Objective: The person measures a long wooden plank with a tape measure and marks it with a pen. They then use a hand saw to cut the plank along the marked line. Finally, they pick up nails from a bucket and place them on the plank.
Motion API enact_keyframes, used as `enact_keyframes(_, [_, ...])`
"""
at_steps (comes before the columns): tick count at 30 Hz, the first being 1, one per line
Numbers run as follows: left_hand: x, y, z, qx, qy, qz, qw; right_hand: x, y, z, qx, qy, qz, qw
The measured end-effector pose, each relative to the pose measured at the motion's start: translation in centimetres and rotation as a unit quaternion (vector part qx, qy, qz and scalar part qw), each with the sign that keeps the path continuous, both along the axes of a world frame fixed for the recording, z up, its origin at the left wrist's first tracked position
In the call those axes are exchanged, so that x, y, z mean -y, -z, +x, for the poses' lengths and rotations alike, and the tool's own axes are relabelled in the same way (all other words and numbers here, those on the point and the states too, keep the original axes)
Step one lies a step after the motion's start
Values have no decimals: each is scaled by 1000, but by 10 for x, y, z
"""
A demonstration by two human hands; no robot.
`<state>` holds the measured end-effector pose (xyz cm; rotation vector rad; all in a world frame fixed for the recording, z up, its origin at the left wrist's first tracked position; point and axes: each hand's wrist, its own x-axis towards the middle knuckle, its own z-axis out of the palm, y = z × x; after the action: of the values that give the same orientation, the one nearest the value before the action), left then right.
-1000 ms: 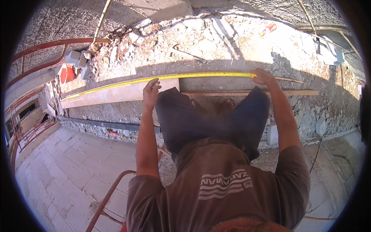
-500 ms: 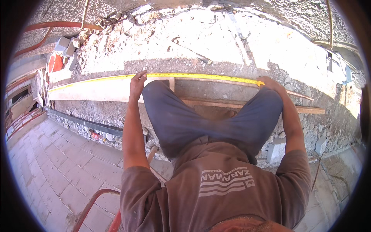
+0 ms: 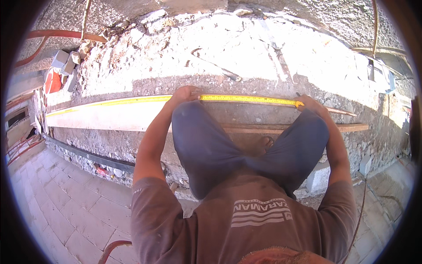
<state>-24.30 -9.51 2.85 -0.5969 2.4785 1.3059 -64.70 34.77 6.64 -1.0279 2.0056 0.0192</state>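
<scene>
A yellow tape measure (image 3: pixel 246 99) is stretched from left to right in front of my knees. Its blade runs along the far edge of a long pale board (image 3: pixel 105 115) at left. My left hand (image 3: pixel 185 93) is closed on the blade near the board's right end, its fingertips partly hidden. Beyond my right knee, my right hand (image 3: pixel 312 104) grips the yellow end of the tape measure. A thin dark stick pokes up by those fingers; its kind is unclear. To the right of the board, a narrow wooden strip (image 3: pixel 343 111) lies under and past the tape.
Another wooden batten (image 3: pixel 351 127) lies nearer, passing behind my legs. A long hooked tool (image 3: pixel 220 68) rests on sunlit rubble ahead. Grey blocks (image 3: pixel 64 62) and a red object (image 3: pixel 53 82) stand far left. A dark bar (image 3: pixel 90 152) edges the tiled floor (image 3: pixel 74 189). A red metal tube (image 3: pixel 112 248) curves at lower left.
My left hand has slid right along the tape toward the board's end, and its raised fingers have come down. The right hand still holds its end. The view has shifted slightly.
</scene>
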Motion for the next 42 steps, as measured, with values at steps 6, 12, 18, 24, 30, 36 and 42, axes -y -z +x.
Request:
enact_keyframes(6, [-15, 21, 3, 43, -108, 58, 992, 8, -5, -1, -1, -41, 93, 995])
enact_keyframes(12, [-25, 19, 9, -94, -71, -81, 990, 40, -46, 14, -18, -85, 104, 991])
enact_keyframes(18, [-31, 30, 13, -175, -49, -176, 967, 60, -57, 31, -88, -179, 162, 966])
enact_keyframes(24, [-32, 39, 16, -187, -44, -184, 964, 79, -44, 31, -89, -234, 148, 957])
enact_keyframes(30, [-28, 40, 13, -185, -27, -168, 968, 78, -24, 35, -108, -286, 131, 943])
enact_keyframes(36, [-26, 40, 10, -183, 0, -190, 965, 93, -8, 63, -132, -166, 41, 976])
enact_keyframes(42, [-27, 33, 7, -188, -5, -188, 964, 158, -40, 137, 266, 290, 2, 919])
